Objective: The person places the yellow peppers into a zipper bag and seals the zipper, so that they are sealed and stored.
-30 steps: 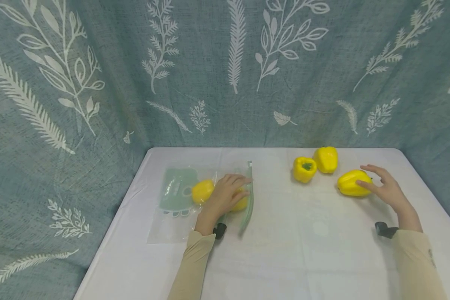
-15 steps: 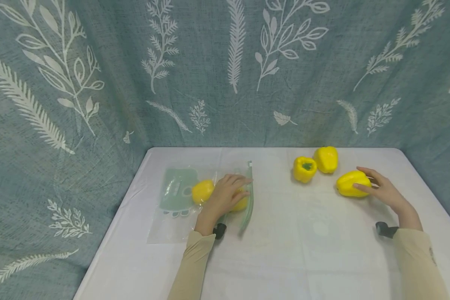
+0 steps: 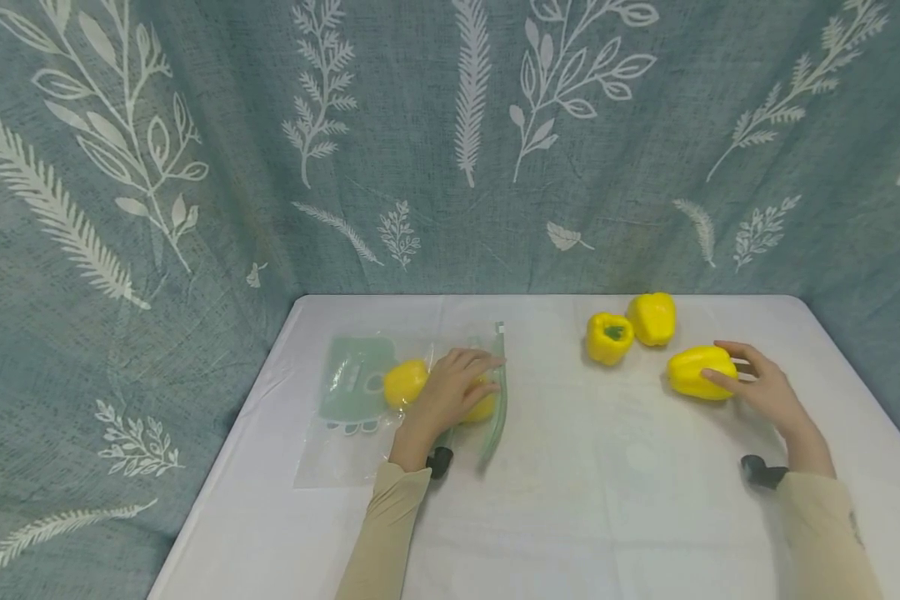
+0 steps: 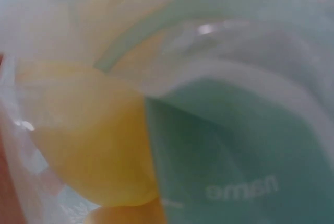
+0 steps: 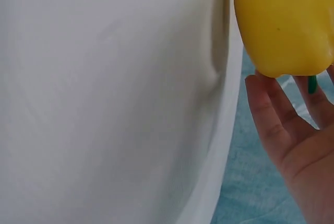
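A clear zip bag (image 3: 315, 454) with a green printed panel (image 4: 229, 151) lies at the left of the table in the head view. My left hand (image 3: 450, 392) is over its right part, fingers bent at the green zip strip (image 3: 501, 400) and gripping the bag near its mouth. Inside are yellow bell peppers, one left of the hand (image 3: 403, 383) and another partly hidden under it (image 3: 482, 408). At the right, my right hand (image 3: 768, 396) holds a yellow bell pepper (image 3: 693, 372), thumb in front and fingers behind. The right wrist view shows the green stem (image 5: 312, 84) of this pepper (image 5: 287, 23) between the fingers.
Two more yellow bell peppers, one with its stem toward me (image 3: 607, 339) and one behind it (image 3: 652, 318), stand near the back edge. A white cloth covers the table (image 3: 555, 517). A teal curtain (image 3: 435, 233) hangs behind and on both sides.
My right hand has closed in around the pepper and shifted slightly left and toward me together with it. The left hand and the bag look unchanged.
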Available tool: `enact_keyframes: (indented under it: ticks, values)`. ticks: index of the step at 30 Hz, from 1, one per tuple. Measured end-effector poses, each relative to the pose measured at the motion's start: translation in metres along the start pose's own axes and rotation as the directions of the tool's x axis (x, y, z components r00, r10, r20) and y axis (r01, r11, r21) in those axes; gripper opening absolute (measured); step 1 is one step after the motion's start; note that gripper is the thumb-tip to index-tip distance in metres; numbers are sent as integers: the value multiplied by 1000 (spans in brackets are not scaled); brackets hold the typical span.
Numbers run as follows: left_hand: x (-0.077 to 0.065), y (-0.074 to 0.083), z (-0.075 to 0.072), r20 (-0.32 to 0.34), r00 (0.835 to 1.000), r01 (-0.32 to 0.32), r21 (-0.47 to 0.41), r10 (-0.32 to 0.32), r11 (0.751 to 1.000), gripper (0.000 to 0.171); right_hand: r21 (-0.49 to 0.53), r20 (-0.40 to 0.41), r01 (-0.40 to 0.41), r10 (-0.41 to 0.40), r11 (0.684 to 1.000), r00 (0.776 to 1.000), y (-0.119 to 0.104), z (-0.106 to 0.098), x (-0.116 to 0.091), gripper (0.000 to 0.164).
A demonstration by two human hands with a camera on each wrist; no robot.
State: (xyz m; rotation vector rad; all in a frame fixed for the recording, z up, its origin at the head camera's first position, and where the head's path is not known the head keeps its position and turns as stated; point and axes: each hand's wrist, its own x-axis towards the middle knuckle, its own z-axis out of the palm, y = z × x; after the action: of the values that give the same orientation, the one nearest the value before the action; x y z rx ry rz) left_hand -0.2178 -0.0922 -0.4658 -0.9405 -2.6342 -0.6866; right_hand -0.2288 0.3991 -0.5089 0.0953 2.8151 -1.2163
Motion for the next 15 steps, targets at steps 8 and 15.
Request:
enact_keyframes:
  ticks: [8,15]
  values:
    - [0,0,0,-28,999,-37,-1,37,999,38,28,-25,31,-31,999,999,-22,9,-14,81]
    - [1,0,1,-27,999,-38,3,38,999,39,62,-37,75,-72,995,997,-41,17,-24,76]
